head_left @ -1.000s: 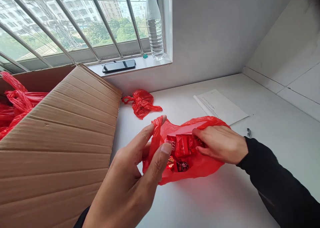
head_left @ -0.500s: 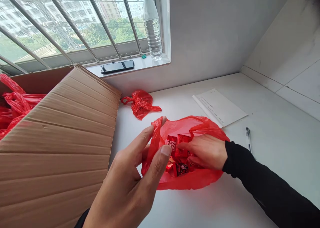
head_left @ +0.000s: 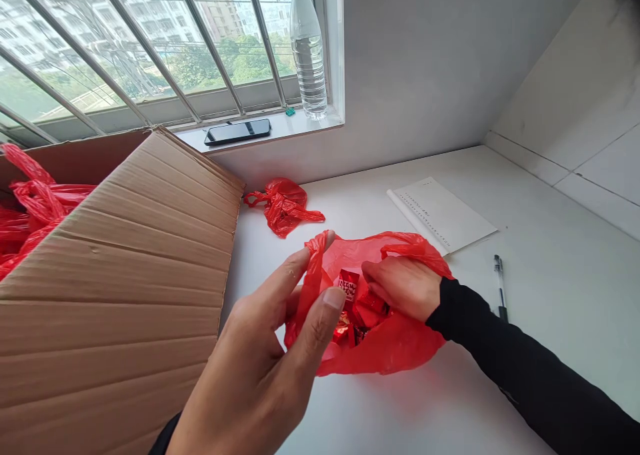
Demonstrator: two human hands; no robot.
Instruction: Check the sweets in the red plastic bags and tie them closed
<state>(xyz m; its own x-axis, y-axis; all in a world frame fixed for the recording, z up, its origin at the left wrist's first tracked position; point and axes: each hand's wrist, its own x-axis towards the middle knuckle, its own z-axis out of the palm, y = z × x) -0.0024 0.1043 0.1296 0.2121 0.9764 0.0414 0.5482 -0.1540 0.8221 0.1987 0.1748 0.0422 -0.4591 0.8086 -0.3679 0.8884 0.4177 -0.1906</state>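
Observation:
A red plastic bag [head_left: 395, 345] lies open on the white table [head_left: 550, 288] in front of me. My left hand [head_left: 260, 368] pinches its left handle and rim between thumb and fingers, holding the mouth up. My right hand [head_left: 403, 285] is reached inside the bag, fingers curled among several small red snack packets [head_left: 349, 285]; whether it grips one is hidden. A black sleeve covers my right arm.
A big cardboard box [head_left: 125, 275] with red bags [head_left: 30, 208] inside stands at the left. A crumpled red bag [head_left: 285, 205] lies behind. A paper sheet [head_left: 443, 215] and pen [head_left: 499, 275] lie at the right. A phone [head_left: 237, 131] and water bottle [head_left: 309, 55] sit on the windowsill.
My right hand has pushed further into the bag, toward the left, and the packets have shifted down inside it. My left hand has kept its hold on the handle.

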